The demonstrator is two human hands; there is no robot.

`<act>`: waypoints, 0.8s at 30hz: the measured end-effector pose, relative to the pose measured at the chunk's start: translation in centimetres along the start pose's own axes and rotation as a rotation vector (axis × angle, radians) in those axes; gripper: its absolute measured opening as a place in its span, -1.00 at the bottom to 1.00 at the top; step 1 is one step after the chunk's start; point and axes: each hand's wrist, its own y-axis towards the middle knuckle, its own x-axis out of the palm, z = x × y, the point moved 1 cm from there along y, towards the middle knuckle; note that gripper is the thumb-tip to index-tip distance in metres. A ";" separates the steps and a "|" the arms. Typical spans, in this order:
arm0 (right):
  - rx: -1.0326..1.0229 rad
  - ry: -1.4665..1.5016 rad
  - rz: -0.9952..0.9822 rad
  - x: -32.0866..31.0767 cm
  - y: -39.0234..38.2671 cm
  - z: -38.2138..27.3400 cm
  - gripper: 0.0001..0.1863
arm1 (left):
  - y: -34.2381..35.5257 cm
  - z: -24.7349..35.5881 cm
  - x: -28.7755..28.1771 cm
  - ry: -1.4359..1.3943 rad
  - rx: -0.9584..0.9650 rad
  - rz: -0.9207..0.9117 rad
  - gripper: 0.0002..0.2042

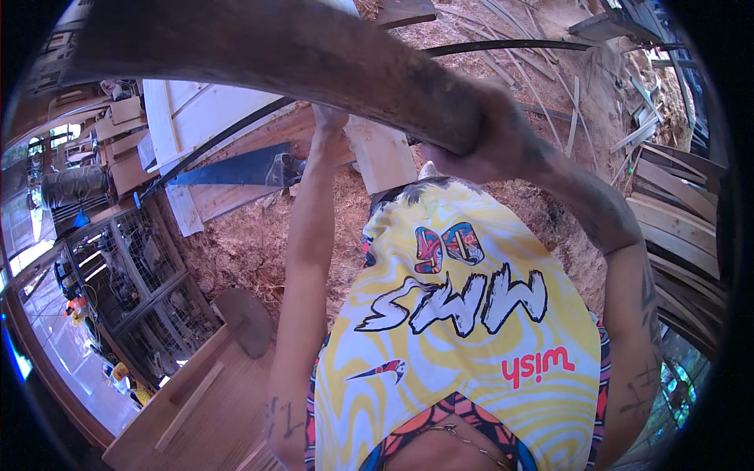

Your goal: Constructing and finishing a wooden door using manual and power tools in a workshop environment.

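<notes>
My right hand (499, 137) is closed round the near end of a thick brown wooden handle (275, 55). The handle is raised close to the camera and slants up to the left; its far end is blurred and runs toward the picture's edge. My left hand (330, 118) is stretched forward beside a pale wooden board (381, 153), with its fingers hidden behind the handle. To the left of my left forearm lies a hand saw (236, 167) with a blue blade, resting on light planks (212, 118).
Wood shavings cover the ground (251, 251). A stack of boards (675, 228) stands at the right, and loose strips (573, 118) lie at the far right. On the left are a wire-mesh frame (141, 267) and a wooden panel (181, 392). A dark curved strap (510, 45) crosses behind the handle.
</notes>
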 end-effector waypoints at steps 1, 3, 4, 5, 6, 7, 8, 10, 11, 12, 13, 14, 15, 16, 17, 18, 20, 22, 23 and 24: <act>0.176 -0.028 -0.124 0.9 -0.6 1.9 -0.36 | -0.1 -2.2 -0.4 0.077 0.122 0.060 -0.57; 0.301 -0.032 -0.308 2.5 0.5 3.0 -0.41 | -1.4 -9.8 -3.1 0.329 0.468 0.255 -0.58; 0.382 -0.072 -0.343 1.9 0.4 3.7 -0.47 | -0.5 -9.6 -1.8 0.299 0.475 0.242 -0.58; 0.460 -0.107 -0.383 1.5 0.2 4.0 -0.52 | 0.7 -8.1 -0.7 0.241 0.416 0.262 -0.61; 0.479 -0.115 -0.341 0.3 0.2 4.9 -0.52 | 2.9 -2.8 1.1 0.117 0.245 0.203 -0.63; 0.445 -0.053 -0.264 -0.6 0.1 3.4 -0.57 | 5.6 4.1 1.8 0.013 0.085 0.177 -0.65; 0.374 0.021 -0.222 -0.8 0.7 1.7 -0.62 | 4.8 4.8 0.2 0.027 0.085 0.173 -0.65; 0.162 0.022 -0.089 -1.6 2.1 -0.5 -0.64 | 3.8 3.1 -1.6 0.019 -0.471 -0.139 -0.71; -0.037 0.028 0.048 -1.8 2.1 -1.1 -0.66 | 3.5 2.5 -1.7 0.019 -0.474 -0.145 -0.71; -0.026 0.025 0.061 -1.4 1.4 -0.7 -0.66 | 3.5 1.9 -1.5 -0.092 -0.546 -0.110 -0.71; 0.087 0.069 0.029 -0.8 0.5 0.8 -0.69 | 3.6 1.3 -0.8 -0.204 -0.616 -0.084 -0.72; 0.200 0.113 0.002 -0.4 -0.3 2.2 -0.72 | 3.6 0.9 0.0 -0.213 -0.615 -0.113 -0.72; 0.388 -0.027 -0.209 0.5 -0.2 4.0 -0.67 | 2.9 0.6 -1.2 -0.012 -0.365 -0.007 -0.72; 0.565 -0.177 -0.422 1.4 0.1 5.6 -0.62 | 2.1 0.5 -2.3 0.190 -0.111 0.092 -0.72; 0.530 -0.166 -0.435 1.6 0.1 6.2 -0.60 | 1.7 -0.6 -2.5 0.184 -0.217 0.070 -0.74; 0.492 -0.154 -0.451 1.8 -0.2 6.6 -0.57 | 0.6 -1.2 -2.7 0.177 -0.215 0.065 -0.74; 0.301 -0.232 -0.238 -0.2 -0.3 5.3 -0.58 | 2.5 -1.0 0.6 0.052 -0.104 0.140 -0.73; 0.263 -0.038 -0.313 0.2 2.3 1.9 -0.61 | -0.7 -1.1 -4.1 0.235 -0.119 0.090 -0.72; 0.164 0.008 -0.255 0.2 3.3 0.7 -0.62 | -0.6 -1.4 -5.2 0.376 -0.097 0.033 -0.71; 0.156 -0.020 -0.110 -2.2 1.6 -1.0 -0.63 | 1.5 -1.2 -0.5 0.271 -0.071 -0.031 -0.71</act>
